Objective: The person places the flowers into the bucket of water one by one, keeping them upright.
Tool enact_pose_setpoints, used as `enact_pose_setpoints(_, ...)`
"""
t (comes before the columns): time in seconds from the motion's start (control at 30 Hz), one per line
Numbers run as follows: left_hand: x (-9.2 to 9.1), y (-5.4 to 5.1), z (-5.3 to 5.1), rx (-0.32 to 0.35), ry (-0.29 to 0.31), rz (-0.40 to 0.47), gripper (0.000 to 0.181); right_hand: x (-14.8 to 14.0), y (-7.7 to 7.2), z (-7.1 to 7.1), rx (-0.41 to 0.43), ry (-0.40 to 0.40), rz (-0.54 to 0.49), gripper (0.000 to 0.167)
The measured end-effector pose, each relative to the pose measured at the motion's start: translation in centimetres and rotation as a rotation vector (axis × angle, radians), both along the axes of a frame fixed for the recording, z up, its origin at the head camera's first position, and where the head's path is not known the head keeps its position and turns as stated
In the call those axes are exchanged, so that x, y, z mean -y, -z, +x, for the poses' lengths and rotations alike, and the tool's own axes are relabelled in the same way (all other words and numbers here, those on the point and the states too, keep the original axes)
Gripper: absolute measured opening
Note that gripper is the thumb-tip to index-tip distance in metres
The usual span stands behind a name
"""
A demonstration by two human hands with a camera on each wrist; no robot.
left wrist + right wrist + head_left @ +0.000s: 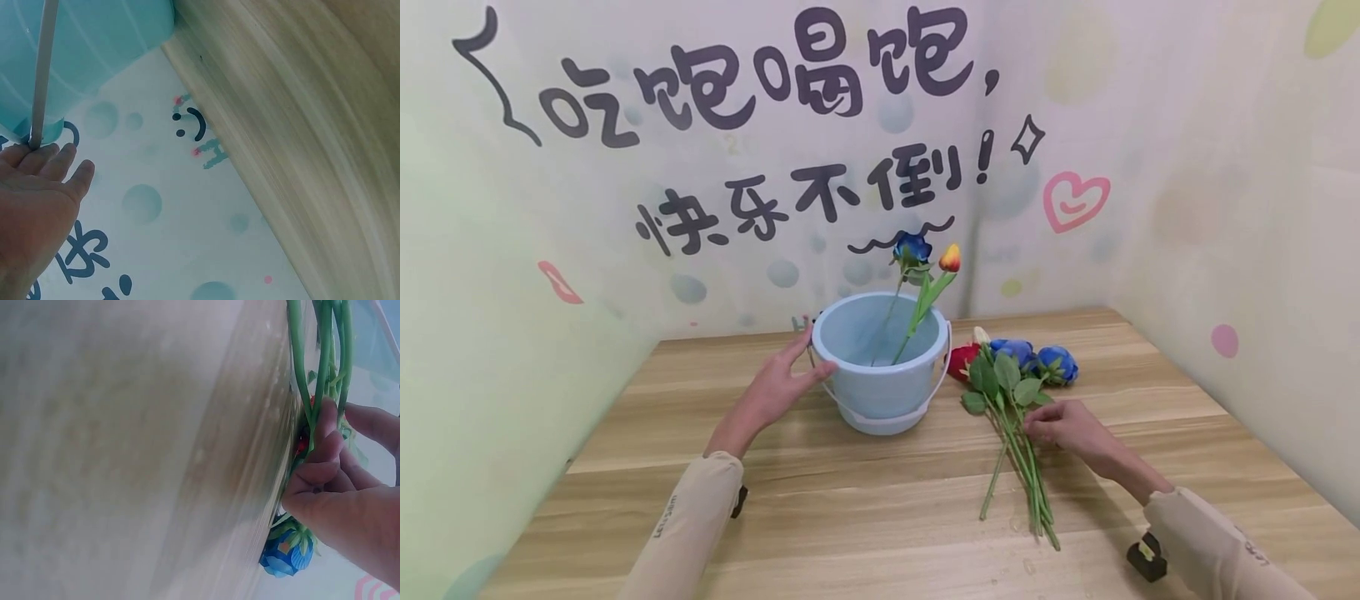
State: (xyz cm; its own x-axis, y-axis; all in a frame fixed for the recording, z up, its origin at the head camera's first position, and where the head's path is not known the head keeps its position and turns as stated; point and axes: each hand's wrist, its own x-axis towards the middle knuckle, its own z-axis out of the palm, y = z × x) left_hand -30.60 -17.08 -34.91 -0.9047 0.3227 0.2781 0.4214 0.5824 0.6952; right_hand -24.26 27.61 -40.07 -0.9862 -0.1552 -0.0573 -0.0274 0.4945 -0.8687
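Note:
A light blue bucket [883,392] holds a blue rose [912,248] and an orange-yellow tulip [951,258], both leaning right. My left hand [775,383] rests against the bucket's left rim. In the left wrist view, the extended fingers of the left hand [44,194] touch the bucket [94,44] beside its handle. Right of the bucket, several flowers lie bunched, with a red bloom [964,362], blue blooms [1057,365] and green stems [1026,475]. My right hand [1078,433] pinches at the stems; in the right wrist view, thumb and fingers of the right hand [350,481] close around a green stem [342,369].
The wooden table [865,533] has a few water drops near the stem ends. Behind it hangs a pale printed backdrop [760,292] with dark lettering, and similar sheets stand at both sides. The bucket's white handle [942,375] hangs down at the front.

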Motion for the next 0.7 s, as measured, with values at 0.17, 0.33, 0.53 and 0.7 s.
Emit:
enact_pose_setpoints(0.17, 0.06, 0.03, 0.07, 0.001, -0.001, 0.006, 0.087, 0.07, 0.13, -0.05, -0.002, 0.006, 0.011, 0.024)
enact_pose_setpoints(0.33, 0.09, 0.11, 0.03, 0.001, 0.000, 0.010, 0.088, 0.18, 0.12, 0.07, 0.027, 0.012, -0.032, 0.021)
enact_pose_setpoints(0.53, 0.09, 0.19, -0.05, 0.000, 0.000, 0.010, 0.088, 0.18, 0.21, 0.14, 0.043, 0.009, -0.095, 0.018)
enact_pose_setpoints(0.7, 0.04, 0.20, -0.08, -0.005, 0.001, 0.003, 0.088, 0.10, 0.38, 0.02, 0.041, 0.009, -0.105, 0.017)
